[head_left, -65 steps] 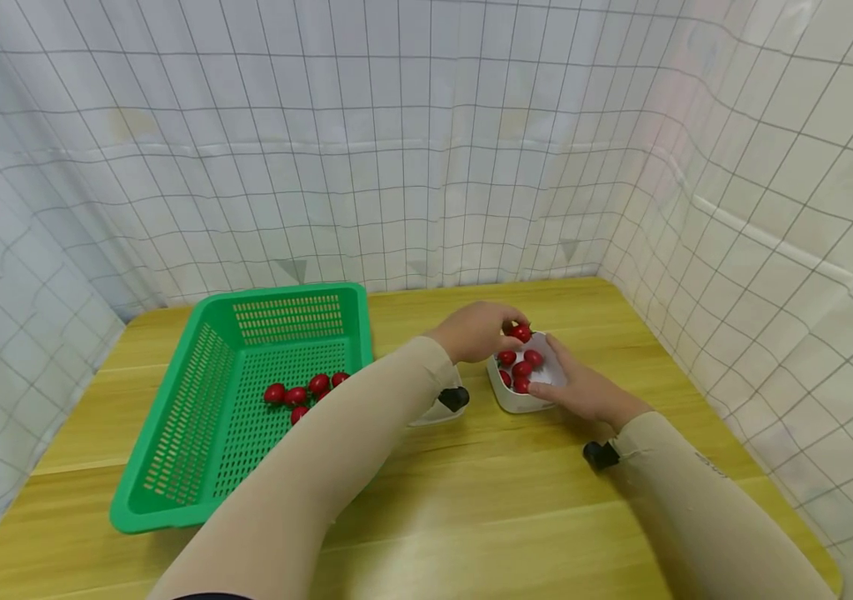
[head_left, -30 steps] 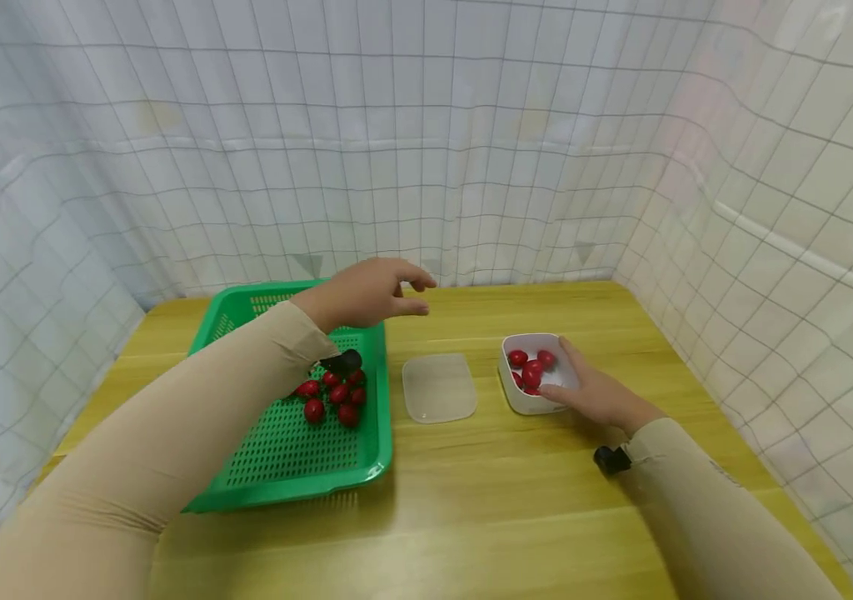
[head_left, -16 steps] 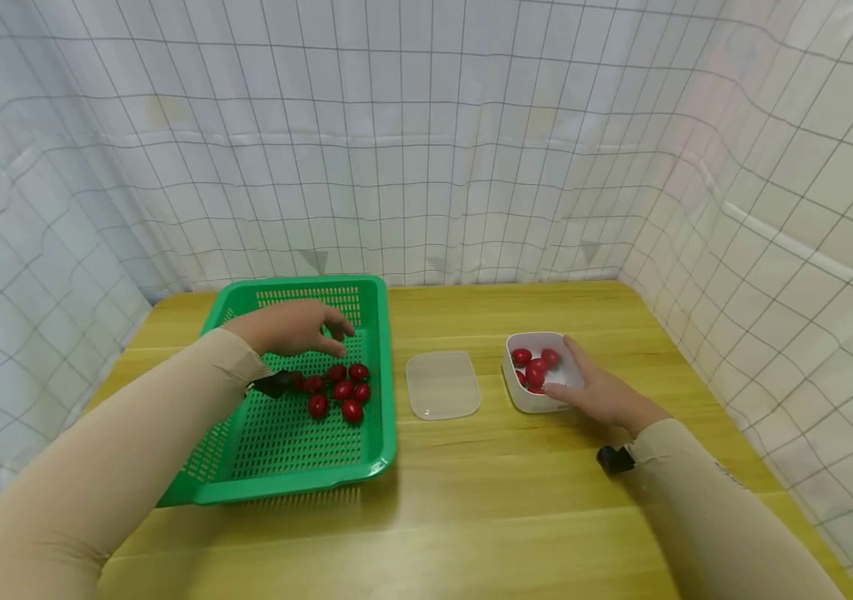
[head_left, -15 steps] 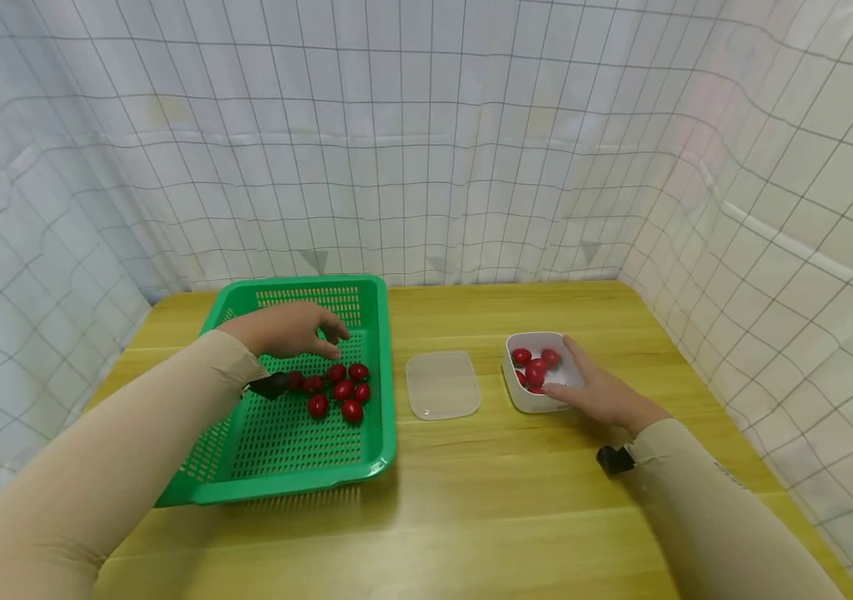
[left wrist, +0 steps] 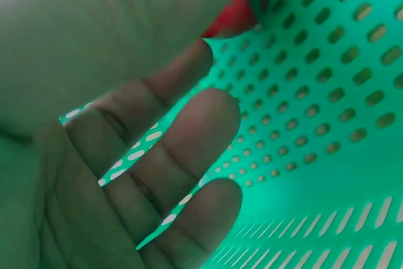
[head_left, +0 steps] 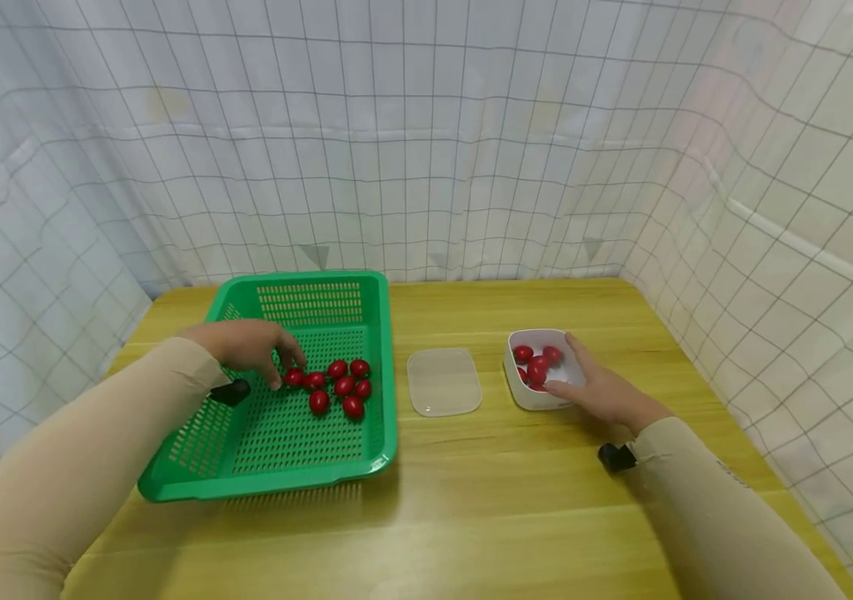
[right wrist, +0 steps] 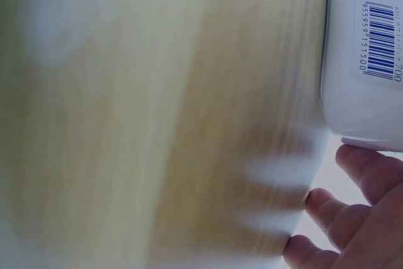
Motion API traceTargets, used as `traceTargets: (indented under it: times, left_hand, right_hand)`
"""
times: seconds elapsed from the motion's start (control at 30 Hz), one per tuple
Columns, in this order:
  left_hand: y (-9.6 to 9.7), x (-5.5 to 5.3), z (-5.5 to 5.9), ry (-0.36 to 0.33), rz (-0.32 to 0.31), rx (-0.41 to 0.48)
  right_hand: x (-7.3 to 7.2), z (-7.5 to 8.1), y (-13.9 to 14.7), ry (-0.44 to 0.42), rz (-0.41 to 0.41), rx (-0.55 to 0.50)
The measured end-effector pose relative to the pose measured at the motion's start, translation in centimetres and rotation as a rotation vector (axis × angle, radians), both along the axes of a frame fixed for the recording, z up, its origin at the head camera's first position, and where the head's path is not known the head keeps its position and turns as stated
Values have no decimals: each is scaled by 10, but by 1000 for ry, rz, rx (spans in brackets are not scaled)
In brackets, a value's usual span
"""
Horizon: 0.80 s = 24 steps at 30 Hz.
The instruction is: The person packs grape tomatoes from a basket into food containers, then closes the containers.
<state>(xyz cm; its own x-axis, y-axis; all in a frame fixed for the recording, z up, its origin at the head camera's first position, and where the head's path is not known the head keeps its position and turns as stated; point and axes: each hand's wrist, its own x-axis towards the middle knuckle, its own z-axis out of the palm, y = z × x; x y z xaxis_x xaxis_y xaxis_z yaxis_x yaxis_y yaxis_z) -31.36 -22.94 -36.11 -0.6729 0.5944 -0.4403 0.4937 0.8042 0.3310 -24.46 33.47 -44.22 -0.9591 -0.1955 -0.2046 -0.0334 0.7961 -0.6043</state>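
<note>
- Lowered and shifted leftward since the earlier frame: left hand (head_left: 242,343), now placed beside the leftmost tomato (head_left: 294,377); right hand (head_left: 606,396) kept in much the same place.
- Sleeves, tan (head_left: 89,454): extended from the near side, a black wrist device (head_left: 616,457) worn at each cuff.
- Surface, yellow, wood-grained (head_left: 486,517): spread beneath all items.
- Basket, green, slotted (head_left: 269,488): stood at the left; eight red tomatoes (head_left: 345,386) counted on its floor, the leftmost included, most grouped toward its right side.
- Left-hand fingers: parted and loosely bent inside the basket, nothing seen lifted; whether the leftmost tomato is touched cannot be told.
- Container, white, squarish (head_left: 535,402): set at the right, well apart from the basket; five tomatoes seen inside; barcode label (right wrist: 381,33) borne on an outer wall.
- Right-hand fingers: curved about the container's right side, thumb laid over the rim; the container is gripped.
- Lid-like piece, translucent (head_left: 443,382): laid flat between basket and container, touching neither.
- Curtain, white, grid-lined (head_left: 426,167): hung behind and at both sides.
</note>
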Motion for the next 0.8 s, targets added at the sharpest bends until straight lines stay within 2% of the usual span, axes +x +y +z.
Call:
traceTargets:
  times: [0.27,0.53,0.8]
  left_hand:
    - [7,4,-9,-39,83,4]
    - [7,3,-15,-29,99,8]
    - [11,6,-16,-33,113,-2]
  right_hand:
    - [2,3,0,7,2,-11]
    - [1,4,-1,12,1,-12]
    - [2,4,-3,-6,-2,-30]
